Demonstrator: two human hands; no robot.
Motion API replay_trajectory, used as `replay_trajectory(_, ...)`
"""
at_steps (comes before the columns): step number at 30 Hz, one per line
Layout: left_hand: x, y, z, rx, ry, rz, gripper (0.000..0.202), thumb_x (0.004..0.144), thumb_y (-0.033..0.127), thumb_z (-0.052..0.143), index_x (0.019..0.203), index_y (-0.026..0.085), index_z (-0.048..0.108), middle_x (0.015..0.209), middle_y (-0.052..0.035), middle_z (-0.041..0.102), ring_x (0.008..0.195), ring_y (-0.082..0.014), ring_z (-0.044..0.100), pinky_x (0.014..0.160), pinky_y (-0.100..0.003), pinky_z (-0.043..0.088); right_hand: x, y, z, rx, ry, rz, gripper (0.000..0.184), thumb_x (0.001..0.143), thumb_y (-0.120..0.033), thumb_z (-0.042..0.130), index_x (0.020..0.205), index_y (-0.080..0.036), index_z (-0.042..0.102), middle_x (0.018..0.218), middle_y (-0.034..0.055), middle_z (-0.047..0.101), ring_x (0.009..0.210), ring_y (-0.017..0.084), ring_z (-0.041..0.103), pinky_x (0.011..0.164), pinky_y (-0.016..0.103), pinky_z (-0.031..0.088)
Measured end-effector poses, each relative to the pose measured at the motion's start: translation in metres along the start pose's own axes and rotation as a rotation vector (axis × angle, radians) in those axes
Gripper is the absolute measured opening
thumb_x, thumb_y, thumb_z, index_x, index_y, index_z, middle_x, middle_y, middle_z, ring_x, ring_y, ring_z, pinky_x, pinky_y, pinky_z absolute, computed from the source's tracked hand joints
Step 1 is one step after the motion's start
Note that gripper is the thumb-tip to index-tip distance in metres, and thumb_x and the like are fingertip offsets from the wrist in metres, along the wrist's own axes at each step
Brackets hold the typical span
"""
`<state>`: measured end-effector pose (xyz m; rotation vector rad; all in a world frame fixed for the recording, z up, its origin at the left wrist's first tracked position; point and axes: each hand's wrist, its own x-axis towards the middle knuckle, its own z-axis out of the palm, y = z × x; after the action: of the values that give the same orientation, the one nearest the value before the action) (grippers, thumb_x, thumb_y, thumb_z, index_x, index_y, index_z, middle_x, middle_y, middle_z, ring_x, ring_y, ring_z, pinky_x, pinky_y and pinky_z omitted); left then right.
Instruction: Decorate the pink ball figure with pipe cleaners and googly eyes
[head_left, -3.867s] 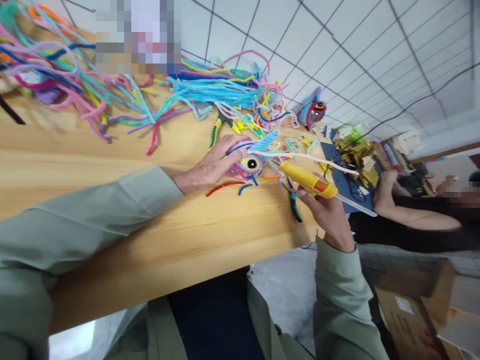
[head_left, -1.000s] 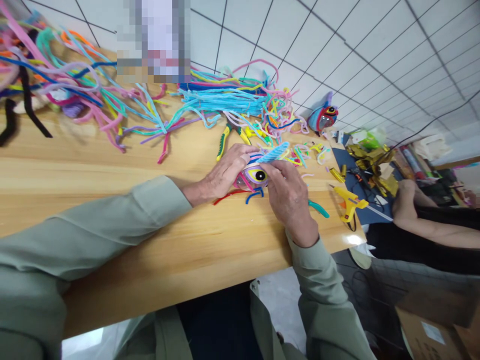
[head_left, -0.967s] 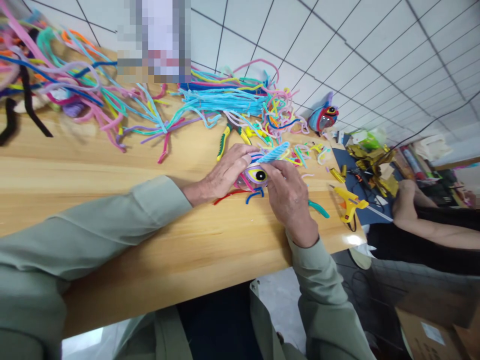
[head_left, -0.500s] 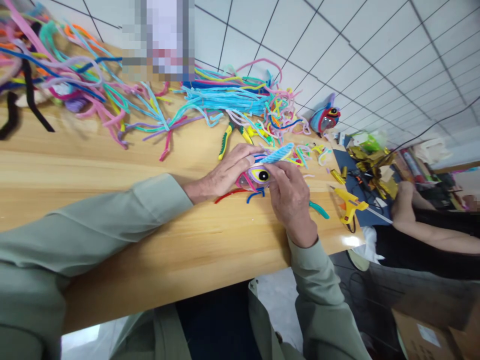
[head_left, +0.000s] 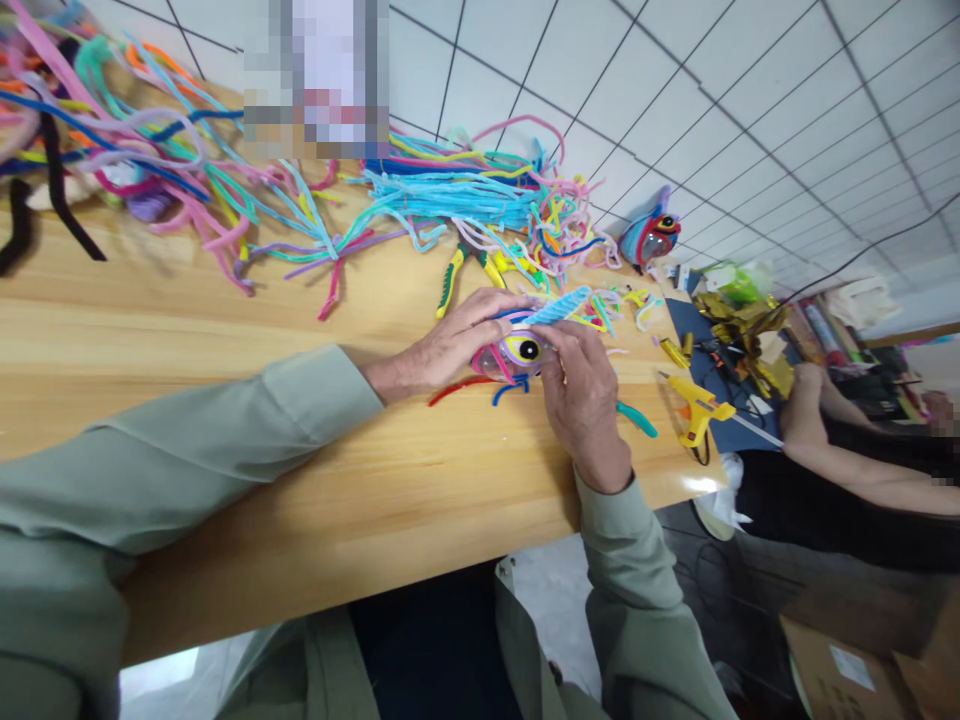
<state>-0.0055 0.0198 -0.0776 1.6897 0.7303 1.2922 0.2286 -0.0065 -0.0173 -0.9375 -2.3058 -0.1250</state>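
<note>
A small pipe-cleaner fish (head_left: 517, 348) with a big yellow-and-black eye and a light blue fin lies on the wooden table (head_left: 225, 330). My left hand (head_left: 457, 335) rests over its back, fingers curled round it. My right hand (head_left: 581, 385) grips it from the front, thumb and fingers pressed beside the eye. Short red and blue pipe-cleaner bits (head_left: 480, 385) lie just under the fish.
Heaps of coloured pipe cleaners (head_left: 225, 190) cover the far side. Yellow-green pliers (head_left: 450, 280), teal-handled pliers (head_left: 637, 418), a yellow glue gun (head_left: 697, 410) and a finished fish (head_left: 651, 238) lie nearby. Another person's arm (head_left: 840, 450) rests at the right.
About four seconds ago my right hand held the glue gun at the fish; the gun now lies on the table and that hand holds the fish. In the last second both hands barely shifted.
</note>
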Motion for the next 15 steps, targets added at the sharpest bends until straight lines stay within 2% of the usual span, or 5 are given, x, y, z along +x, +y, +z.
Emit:
replay_trajectory(6,-0.0014,0.0066,0.0007,0.051,-0.004,0.03,0.045,0.115,0.042,0.052,0.153,0.027,0.072,0.163,-0.0103,0.068,0.158,-0.033,0.058,0.142,-0.058,0.042,-0.0003,0.0002,0.0001,0.05,0.004,0.027,0.033,0.117,-0.021,0.051,0.142,-0.03,0.069,0.133,0.0116,0.077,0.128,0.03,0.075,0.105,0.05,0.067)
replay_trajectory(15,-0.0021,0.0073,-0.0014,0.075,-0.034,0.029,0.047,0.116,0.045,0.051,0.155,0.027,0.07,0.165,-0.0101,0.066,0.158,-0.0319,0.057,0.141,-0.055,0.041,0.0006,-0.0024,-0.0003,0.141,0.017,0.1,0.027,0.117,-0.024,0.052,0.136,-0.028,0.071,0.13,0.0101,0.081,0.125,0.028,0.076,0.106,0.049,0.065)
